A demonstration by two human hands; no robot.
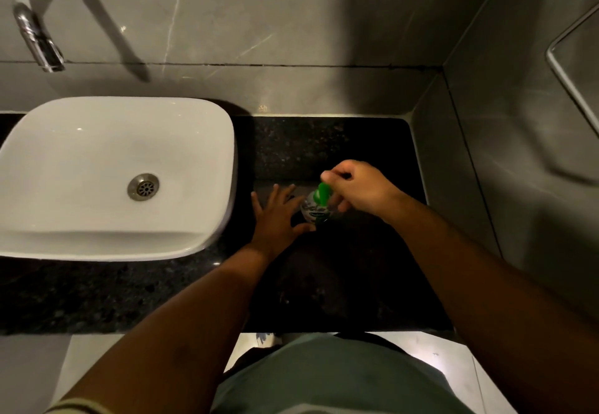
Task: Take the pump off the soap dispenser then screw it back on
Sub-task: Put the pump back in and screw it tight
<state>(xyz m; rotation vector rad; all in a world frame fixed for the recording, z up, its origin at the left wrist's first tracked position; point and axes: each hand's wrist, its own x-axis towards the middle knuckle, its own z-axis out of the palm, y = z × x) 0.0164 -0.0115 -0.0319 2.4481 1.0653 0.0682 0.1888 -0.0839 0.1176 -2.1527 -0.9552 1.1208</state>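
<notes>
Left hand (pixel 275 216) lies open, fingers spread, on the dark counter (pixel 356 284), its thumb by the bottle (pixel 313 210). Just right, the right hand (pixel 356 187) pinches the green pump (pixel 322 192) atop that bottle. Farther left sits a white sink (pixel 97 141).

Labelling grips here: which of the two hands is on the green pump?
The right hand, fingers pinched at the green pump atop the soap dispenser. The left hand is spread open beside the bottle.
</notes>
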